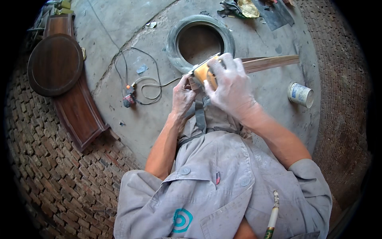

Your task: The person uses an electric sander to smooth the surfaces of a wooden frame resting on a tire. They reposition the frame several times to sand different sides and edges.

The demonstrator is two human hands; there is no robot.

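My right hand [232, 85] is wrapped over a yellow power sander [202, 73], which is pressed against a long wooden piece [274, 63]. The wood reaches out to the right past my wrist. At its near left end [194, 84], the fingers of my left hand [184, 97] are closed around the wood. Both hands are coated in pale dust. Just beyond them a tire [173, 44] lies flat on the floor. The sander's underside and its contact with the wood are mostly hidden by my right hand.
Cords [148, 102] coil on the concrete at left beside a small red plug piece [128, 100]. Dark carved wooden furniture [55, 65] stands farther left. A white bucket [301, 95] lies tipped at right. Scraps [248, 8] lie at the back. A cigarette [273, 213] shows at lower right.
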